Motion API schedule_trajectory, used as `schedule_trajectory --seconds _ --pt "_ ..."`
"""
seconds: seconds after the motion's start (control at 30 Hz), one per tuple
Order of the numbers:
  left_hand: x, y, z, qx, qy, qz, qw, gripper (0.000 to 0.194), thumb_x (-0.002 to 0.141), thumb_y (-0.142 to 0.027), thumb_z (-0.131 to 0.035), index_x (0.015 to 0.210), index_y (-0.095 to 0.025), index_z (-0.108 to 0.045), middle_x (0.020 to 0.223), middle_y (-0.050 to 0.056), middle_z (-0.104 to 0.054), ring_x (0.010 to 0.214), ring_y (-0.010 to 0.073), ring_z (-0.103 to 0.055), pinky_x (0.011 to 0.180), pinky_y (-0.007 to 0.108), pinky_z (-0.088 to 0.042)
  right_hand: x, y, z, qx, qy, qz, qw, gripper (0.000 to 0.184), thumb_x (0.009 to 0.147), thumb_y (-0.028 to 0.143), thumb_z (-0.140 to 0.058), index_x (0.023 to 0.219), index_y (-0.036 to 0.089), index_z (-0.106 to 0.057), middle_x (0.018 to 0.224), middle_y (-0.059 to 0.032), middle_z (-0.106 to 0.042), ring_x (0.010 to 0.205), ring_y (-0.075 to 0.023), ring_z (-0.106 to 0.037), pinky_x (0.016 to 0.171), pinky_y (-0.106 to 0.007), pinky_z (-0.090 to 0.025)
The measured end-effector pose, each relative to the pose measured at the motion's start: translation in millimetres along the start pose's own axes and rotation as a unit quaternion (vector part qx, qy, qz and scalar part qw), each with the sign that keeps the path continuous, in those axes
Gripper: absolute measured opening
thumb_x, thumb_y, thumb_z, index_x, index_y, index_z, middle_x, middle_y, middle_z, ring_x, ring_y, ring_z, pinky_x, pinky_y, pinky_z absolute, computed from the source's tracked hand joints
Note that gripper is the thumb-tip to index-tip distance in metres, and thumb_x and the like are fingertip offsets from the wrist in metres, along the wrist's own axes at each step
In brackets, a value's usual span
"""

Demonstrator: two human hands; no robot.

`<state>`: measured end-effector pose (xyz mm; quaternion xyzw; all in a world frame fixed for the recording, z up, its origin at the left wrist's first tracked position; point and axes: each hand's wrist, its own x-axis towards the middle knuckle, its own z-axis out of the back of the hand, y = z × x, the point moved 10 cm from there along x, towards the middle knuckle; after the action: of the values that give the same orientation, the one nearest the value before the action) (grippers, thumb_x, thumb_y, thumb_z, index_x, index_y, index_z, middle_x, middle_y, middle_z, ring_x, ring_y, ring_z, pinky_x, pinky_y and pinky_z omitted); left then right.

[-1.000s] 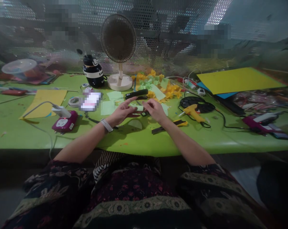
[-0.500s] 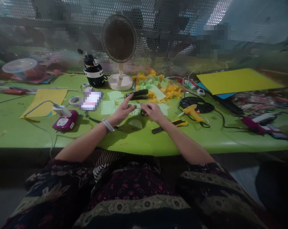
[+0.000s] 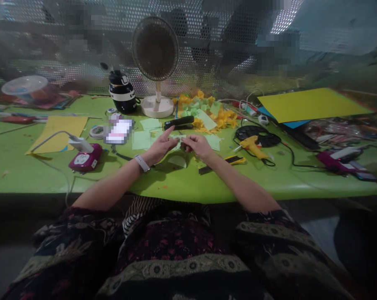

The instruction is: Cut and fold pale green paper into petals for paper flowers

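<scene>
We hold a small piece of paper (image 3: 179, 140) in front of us, just above the desk (image 3: 191, 187), between the fingertips of both hands. It is pale mint green, and only a narrow bit of it shows, with light edges peeping out between our fingers; its full outline is hidden, so we cannot tell its shape. Our left hand (image 3: 161, 149) pinches it with the thumb bent in, while the forefinger points up and away towards a black stapler (image 3: 178, 122). Our right hand (image 3: 198, 146) has thumb and forefinger pressed together at the paper's other end. A dark shape under those right fingers is too small for us to make out.

Nearer to us than the hands, a pale green half-circle (image 3: 177, 161) lies on the desk. Green sheets (image 3: 141, 141) in the same mint shade lie beside our left hand, flat and partly overlapping. Past the stapler we see a heap of yellow-orange and green paper shapes (image 3: 221, 118). A yellow cutter (image 3: 236, 161) lies by our right forearm, and a yellow glue gun (image 3: 254, 147) rests farther right.
</scene>
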<state>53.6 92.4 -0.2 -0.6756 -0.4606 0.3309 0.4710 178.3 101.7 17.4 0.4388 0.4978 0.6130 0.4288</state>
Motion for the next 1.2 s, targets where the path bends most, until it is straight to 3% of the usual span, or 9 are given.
schedule_trajectory --seconds 0.13,0.37,0.63,0.83,0.97,1.2 --pt "-1 -5 3.1 -0.003 -0.021 -0.005 1.000 0.074 0.086 -0.011 -0.070 0.154 -0.020 -0.042 0.078 -0.004 -0.068 0.084 0.0094 -0.068 0.101 0.031 -0.051 0 2 -2 -0.034 0.014 0.018 0.999 0.049 0.073 0.063 -0.079 0.066 0.018 -0.062 0.062 0.0004 -0.063 0.048 -0.0072 -0.049 0.050 -0.024 -0.044" --pt "-2 -15 10.1 0.094 -0.048 -0.001 0.994 0.044 0.081 -0.005 -0.076 0.122 -0.011 -0.062 0.067 -0.007 -0.062 0.067 0.0080 -0.065 0.077 0.026 -0.057 -5 6 -1 -0.100 0.001 0.025 0.995 0.046 0.083 0.060 -0.073 0.071 0.017 -0.060 0.060 0.0024 -0.058 0.049 -0.0073 -0.049 0.051 -0.023 -0.043" --pt "0 -17 16.5 0.125 -0.044 0.026 0.991 0.046 0.081 -0.004 -0.077 0.124 -0.009 -0.060 0.065 -0.005 -0.064 0.069 0.0113 -0.069 0.077 0.029 -0.058 -3 7 -4 -0.133 0.012 0.026 0.991 0.042 0.085 0.056 -0.072 0.073 0.016 -0.062 0.067 -0.0003 -0.064 0.051 -0.0085 -0.050 0.052 -0.025 -0.044" --pt "4 -7 18.4 0.166 0.024 0.079 0.983 0.049 0.076 -0.006 -0.082 0.122 -0.009 -0.065 0.066 -0.002 -0.067 0.064 0.0100 -0.067 0.073 0.027 -0.057 -4 4 -5 -0.084 0.051 -0.018 0.995 0.037 0.077 0.047 -0.082 0.075 0.015 -0.064 0.063 0.0020 -0.061 0.054 -0.0085 -0.053 0.054 -0.023 -0.044" --pt "6 -4 20.1 0.178 0.037 0.086 0.980 0.048 0.076 -0.008 -0.082 0.121 -0.010 -0.066 0.070 -0.001 -0.069 0.067 0.0106 -0.068 0.074 0.028 -0.058 -5 -1 -9 -0.089 0.072 -0.043 0.992 0.037 0.076 0.046 -0.084 0.075 0.015 -0.063 0.061 0.0024 -0.061 0.053 -0.0077 -0.053 0.053 -0.022 -0.043" --pt "10 1 27.8 0.178 0.028 0.090 0.979 0.037 0.076 -0.011 -0.084 0.111 -0.011 -0.072 0.073 0.001 -0.072 0.067 0.0090 -0.068 0.071 0.023 -0.056 -5 -12 -8 -0.123 0.051 -0.076 0.988 0.035 0.084 0.043 -0.080 0.073 0.015 -0.061 0.057 0.0026 -0.060 0.048 -0.0068 -0.052 0.045 -0.019 -0.039"
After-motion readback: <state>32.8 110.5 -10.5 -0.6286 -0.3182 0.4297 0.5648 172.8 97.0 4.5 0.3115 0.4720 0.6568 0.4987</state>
